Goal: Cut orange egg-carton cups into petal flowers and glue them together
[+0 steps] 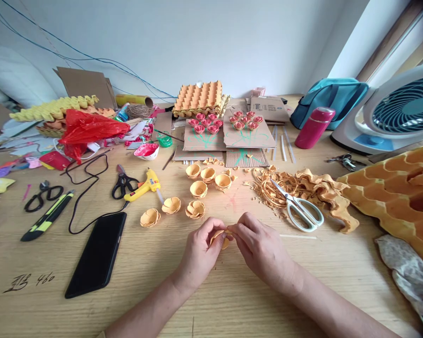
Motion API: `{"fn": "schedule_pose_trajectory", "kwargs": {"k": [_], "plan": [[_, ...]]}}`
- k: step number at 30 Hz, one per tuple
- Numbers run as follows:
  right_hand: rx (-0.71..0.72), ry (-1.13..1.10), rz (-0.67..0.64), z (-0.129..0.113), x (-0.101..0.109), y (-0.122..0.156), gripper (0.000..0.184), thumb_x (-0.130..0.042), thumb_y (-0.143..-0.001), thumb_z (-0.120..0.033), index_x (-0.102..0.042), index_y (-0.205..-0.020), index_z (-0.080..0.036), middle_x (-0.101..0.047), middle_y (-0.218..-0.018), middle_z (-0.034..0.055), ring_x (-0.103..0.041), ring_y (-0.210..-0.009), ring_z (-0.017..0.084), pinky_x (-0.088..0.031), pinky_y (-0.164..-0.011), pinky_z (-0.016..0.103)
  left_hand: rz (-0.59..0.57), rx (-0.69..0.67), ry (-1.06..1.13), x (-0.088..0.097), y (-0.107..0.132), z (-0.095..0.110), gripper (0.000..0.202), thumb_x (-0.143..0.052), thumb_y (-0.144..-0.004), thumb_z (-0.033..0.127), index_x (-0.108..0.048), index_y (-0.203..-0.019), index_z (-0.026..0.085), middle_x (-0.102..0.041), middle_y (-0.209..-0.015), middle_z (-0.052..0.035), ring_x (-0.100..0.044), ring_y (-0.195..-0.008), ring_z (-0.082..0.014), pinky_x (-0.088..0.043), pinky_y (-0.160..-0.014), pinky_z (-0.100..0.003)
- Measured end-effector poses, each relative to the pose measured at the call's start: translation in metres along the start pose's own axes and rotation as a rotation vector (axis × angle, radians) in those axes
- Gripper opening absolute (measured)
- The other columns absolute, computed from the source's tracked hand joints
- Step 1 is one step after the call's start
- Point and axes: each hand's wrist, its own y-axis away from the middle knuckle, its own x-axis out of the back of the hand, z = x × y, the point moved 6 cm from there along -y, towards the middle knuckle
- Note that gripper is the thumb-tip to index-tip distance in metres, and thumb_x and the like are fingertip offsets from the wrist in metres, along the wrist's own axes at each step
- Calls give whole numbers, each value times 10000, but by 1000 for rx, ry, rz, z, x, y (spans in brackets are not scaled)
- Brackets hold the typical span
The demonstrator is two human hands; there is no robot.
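Note:
Between my hands is an orange egg-carton cup (pixel 217 236) with petal-like edges. My left hand (pixel 200 253) wraps its thumb and fingers around the cup's left side. With fingertips pinched together, my right hand (pixel 262 251) grips the cup's upper right edge. Just beyond stand several similar cut cups, among them a petalled cup (pixel 195 210) and a cup (pixel 171 205) to its left. White-handled scissors (pixel 305 213) lie right of my right hand, resting against orange carton scraps (pixel 278 185). The fingers cover much of the held cup.
A yellow glue gun (pixel 144 185), black-handled scissors (pixel 123 182), a utility knife (pixel 47 218) and a phone (pixel 97 256) lie to the left. Cardboard panels with red flowers (pixel 204 124) stand at the back. Egg trays (pixel 398 188), a pink bottle (pixel 315 127) and a fan (pixel 402 112) occupy the right.

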Motion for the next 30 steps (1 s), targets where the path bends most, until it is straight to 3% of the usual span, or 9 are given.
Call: {"fn": "schedule_pose_trajectory", "kwargs": {"k": [5,12,21,26,30], "plan": [[110,119,32,-8,3,0,208,-482,-963,-98,-659,-894,-182,-553,-804,44,-524,-676,173,-403,-605,273,-32,26,95,-2,0,-2,36,-554,-893,185,-572,-864,197,-682,-777,2,-662,-686,-130,-522,-646,-215],[-48,-115,11,3,0,1,176,-478,-1004,-155,-647,-1019,-199,-561,-899,37,-574,-728,140,-447,-682,242,4,-19,0,2,0,-2,56,-541,-918,190,-576,-875,201,-638,-757,22,-641,-698,-119,-495,-656,-205],[113,114,34,-7,4,-1,237,-448,-986,-110,-672,-957,-184,-541,-806,46,-520,-697,175,-401,-619,270,-47,2,136,-2,-1,-5,37,-547,-918,180,-570,-899,202,-671,-806,8,-661,-742,-133,-513,-703,-225],[-16,-100,32,2,1,-1,183,-471,-1009,-157,-650,-1028,-190,-550,-895,41,-561,-733,143,-446,-683,243,5,-29,24,2,1,-2,62,-542,-937,210,-577,-887,195,-651,-778,14,-615,-712,-118,-474,-677,-207],[-25,-82,25,4,-2,0,188,-475,-1003,-158,-654,-955,-187,-546,-880,38,-559,-709,141,-437,-657,242,-6,-13,3,0,2,-3,56,-534,-928,198,-580,-898,192,-617,-763,22,-569,-670,-111,-450,-631,-203]]}}
